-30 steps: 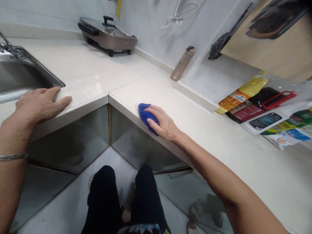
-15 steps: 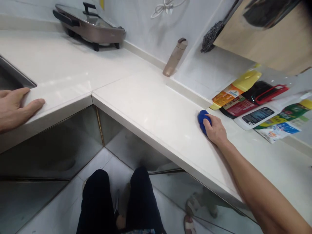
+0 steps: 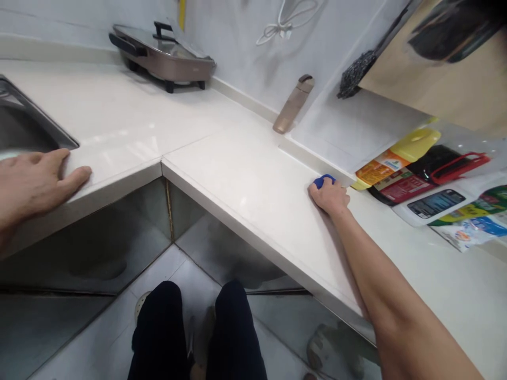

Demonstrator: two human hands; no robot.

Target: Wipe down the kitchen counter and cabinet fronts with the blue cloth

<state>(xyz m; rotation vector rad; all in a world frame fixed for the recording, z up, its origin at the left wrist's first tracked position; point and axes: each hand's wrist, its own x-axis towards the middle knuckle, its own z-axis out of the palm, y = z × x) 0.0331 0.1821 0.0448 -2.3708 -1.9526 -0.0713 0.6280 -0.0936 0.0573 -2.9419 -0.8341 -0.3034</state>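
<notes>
Blue cloth is bunched up under the right hand, with only a small bit of it peeking out past the knuckles. It sits on the white surface, tucked right against the low raised ledge at the back and just beside a yellow and orange packet. The right hand is curled down over the cloth and gripping it, arm stretched out long across the surface. The left hand is way over on the other leg of the L-shaped surface, lying flat with the fingers loosely spread and the thumb out toward the front edge. It holds nothing and is just beside the corner of the steel sink. More packets are fanned out to the right of the yellow one (a red one, a white one with a dark label, some green and blue ones, can't read any of it). A brownish bottle leans against the wall further back, well apart from the cloth. In the far corner there's an electric pan with a glass lid and black handles. A white cord hangs looped on the wall above, and something dark and bristly hangs by the wooden cabinet. Down below you can see the person's dark trousers over a tiled floor.
</notes>
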